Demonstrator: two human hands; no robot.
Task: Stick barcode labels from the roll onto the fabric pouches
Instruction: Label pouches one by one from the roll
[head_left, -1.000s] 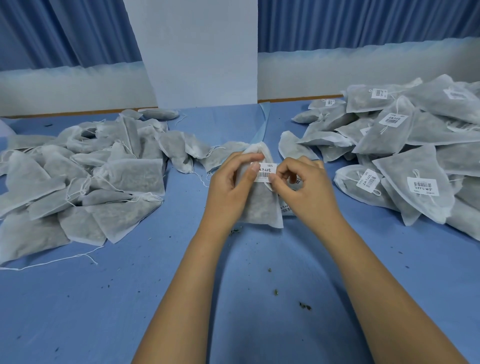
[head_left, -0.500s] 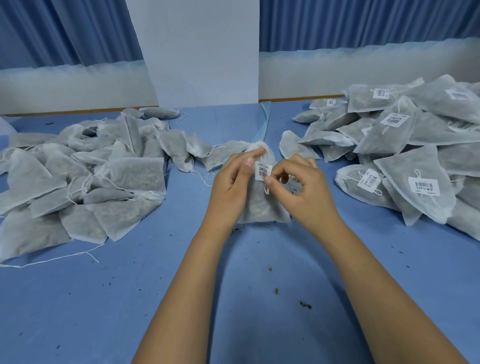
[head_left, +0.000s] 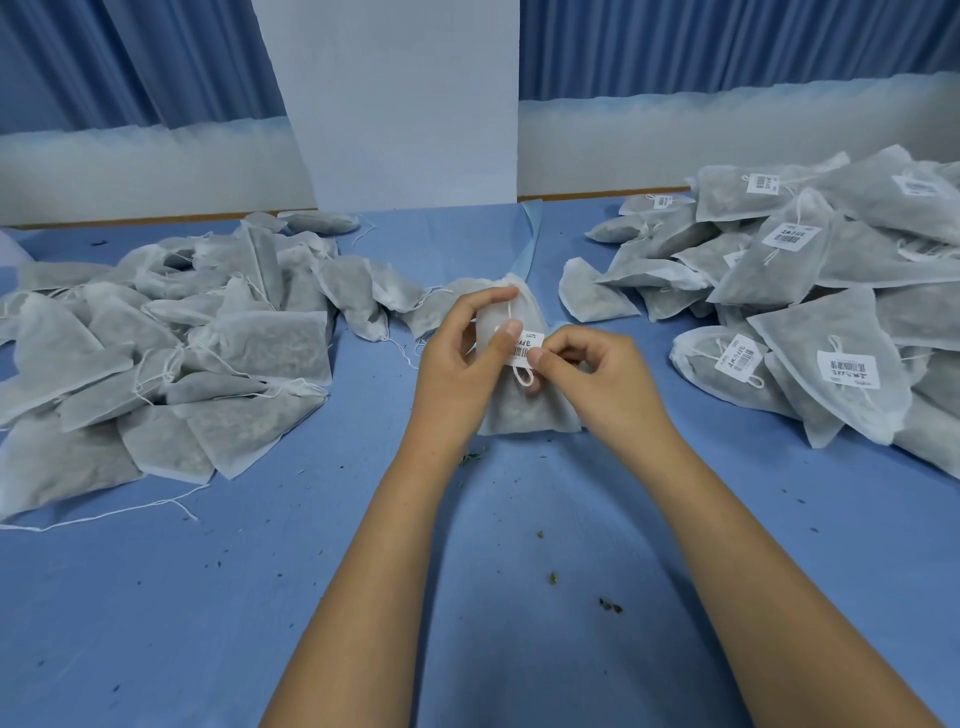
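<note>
1. Grey-white fabric pouch (head_left: 524, 410) stands upright at the middle of the blue bench (head_left: 208, 597), its lower edge on the cloth, between the two forearms
2. Left grip (head_left: 457, 364) is curled round the pouch's upper left side, fingertips at the gathered neck, thumb pressing on the left end of the label (head_left: 527, 347)
3. Right grip (head_left: 597, 379) is curled too, thumb and forefinger pinching the right end of the label against the pouch
4. Label is white with a barcode and some print too small to read; it lies tilted on the pouch's front, just below the neck
5. White cord (head_left: 523, 376) hangs in a small loop just under the label
6. Left heap (head_left: 171, 353) of pouches lies well to the left; no labels show on them, and a loose thread (head_left: 104, 514) trails from it over the bench
7. Right heap (head_left: 831, 291) lies well to the right; many of its pouches show barcode labels
8. Dark crumbs (head_left: 610, 605) are scattered on the bench near the forearms
9. Behind the bench stand a white panel (head_left: 400, 98) and a blue curtain (head_left: 130, 57)
</note>
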